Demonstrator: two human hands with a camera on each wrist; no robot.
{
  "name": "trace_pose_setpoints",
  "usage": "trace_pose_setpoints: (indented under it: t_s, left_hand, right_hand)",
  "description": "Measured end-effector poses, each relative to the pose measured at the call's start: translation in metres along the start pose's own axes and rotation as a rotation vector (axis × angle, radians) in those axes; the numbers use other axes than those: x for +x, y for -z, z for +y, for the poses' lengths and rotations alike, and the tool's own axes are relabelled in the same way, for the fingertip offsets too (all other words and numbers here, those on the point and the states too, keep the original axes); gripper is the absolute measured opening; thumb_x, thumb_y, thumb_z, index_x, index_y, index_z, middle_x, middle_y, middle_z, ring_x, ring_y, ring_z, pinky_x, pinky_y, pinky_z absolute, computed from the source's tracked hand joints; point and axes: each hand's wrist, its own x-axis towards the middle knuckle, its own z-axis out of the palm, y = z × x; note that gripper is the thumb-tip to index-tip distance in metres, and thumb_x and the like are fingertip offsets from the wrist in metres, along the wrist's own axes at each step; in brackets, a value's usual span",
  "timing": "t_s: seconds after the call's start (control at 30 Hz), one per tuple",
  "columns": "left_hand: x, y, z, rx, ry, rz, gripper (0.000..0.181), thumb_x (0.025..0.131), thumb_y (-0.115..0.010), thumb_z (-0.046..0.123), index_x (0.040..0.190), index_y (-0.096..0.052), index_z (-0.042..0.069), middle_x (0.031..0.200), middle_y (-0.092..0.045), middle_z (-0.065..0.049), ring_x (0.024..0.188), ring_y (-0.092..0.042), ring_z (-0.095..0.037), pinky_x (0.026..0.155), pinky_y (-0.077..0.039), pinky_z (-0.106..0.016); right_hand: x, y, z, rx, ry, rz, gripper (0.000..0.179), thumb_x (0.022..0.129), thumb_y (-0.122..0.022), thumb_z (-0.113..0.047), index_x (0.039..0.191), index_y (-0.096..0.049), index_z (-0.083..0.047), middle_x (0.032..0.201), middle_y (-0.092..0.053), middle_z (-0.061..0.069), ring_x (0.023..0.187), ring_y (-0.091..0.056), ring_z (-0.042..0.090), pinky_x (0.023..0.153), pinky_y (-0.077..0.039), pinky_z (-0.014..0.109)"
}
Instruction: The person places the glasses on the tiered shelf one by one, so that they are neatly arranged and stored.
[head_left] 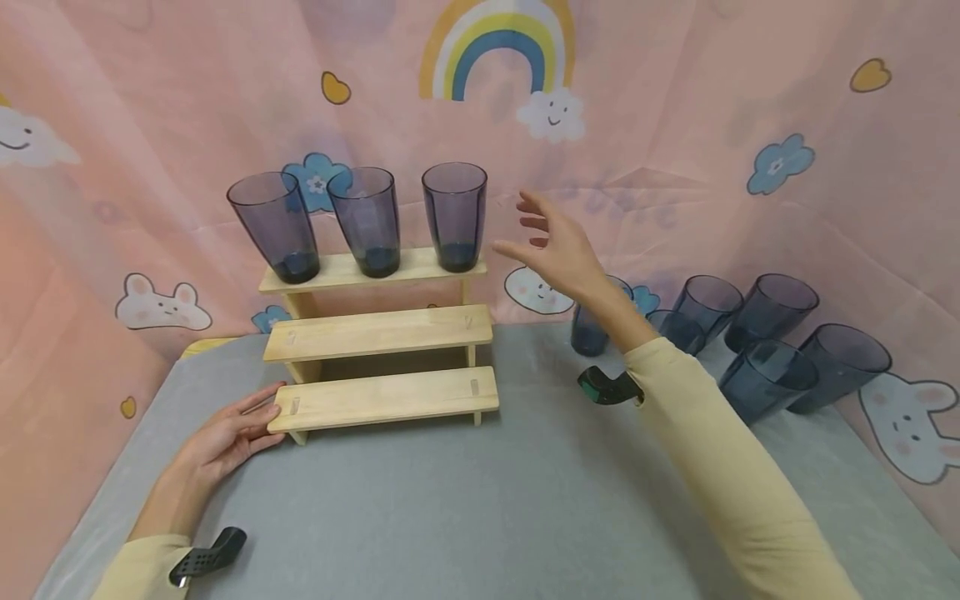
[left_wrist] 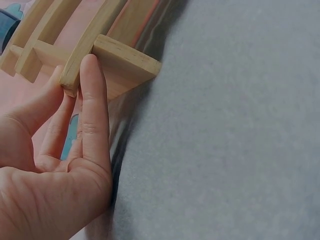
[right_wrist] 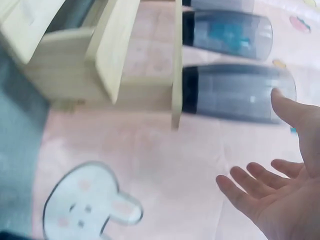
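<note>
A three-tier wooden stand rises in steps on the grey cloth. Three purple-tinted drinking glasses stand upright on its top tier: a left glass, a middle glass and a right glass. My left hand pinches the left end of the lowest tier; in the left wrist view the thumb and forefinger lie on either side of the board. To the right of the right glass, my right hand is raised with fingers spread and nothing in them. In the right wrist view its thumb overlaps that glass's rim.
Several more tinted glasses stand at the back right, among them a front glass and a far-right glass. One glass is partly behind my right forearm. A pink patterned cloth hangs behind. Grey cloth covers the table.
</note>
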Motion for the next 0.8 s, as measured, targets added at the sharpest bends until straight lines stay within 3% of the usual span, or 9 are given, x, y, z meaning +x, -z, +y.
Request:
trace_pose_setpoints:
  t_s: [0.37,0.57,0.8]
  left_hand:
    - [-0.001,-0.001,0.000,0.002,0.009,0.017,0.039,0.102,-0.048,0.000,0.109,-0.075,0.027,0.110,-0.068,0.005,0.096,-0.068,-0.016,0.079,-0.058,-0.032]
    - [-0.002,-0.001,0.001,-0.018,0.004,0.000,0.038,0.102,-0.048,-0.001,0.109,-0.074,0.026,0.110,-0.068,0.003,0.096,-0.068,-0.017,0.078,-0.058,-0.033]
    - [-0.001,-0.001,0.001,-0.021,0.003,0.003,0.039,0.102,-0.047,-0.001,0.109,-0.074,0.025,0.110,-0.068,0.003,0.096,-0.068,-0.017,0.078,-0.058,-0.033]
  right_hand:
    - [-0.025,0.044,0.057,-0.134,-0.106,-0.043,0.081,0.090,-0.073,-0.026,0.154,-0.028,-0.005,0.151,-0.037,0.021,0.136,-0.039,0.039,0.110,-0.034,0.055]
    - [-0.041,0.065,0.083,-0.184,-0.184,-0.149,0.093,0.087,-0.076,-0.030,0.156,-0.019,-0.004,0.154,-0.029,0.025,0.139,-0.032,0.044,0.110,-0.031,0.058]
    - [-0.052,0.075,0.106,-0.258,-0.236,-0.262,0.108,0.082,-0.082,-0.030,0.156,-0.010,-0.002,0.155,-0.024,0.028,0.139,-0.028,0.048,0.105,-0.031,0.066]
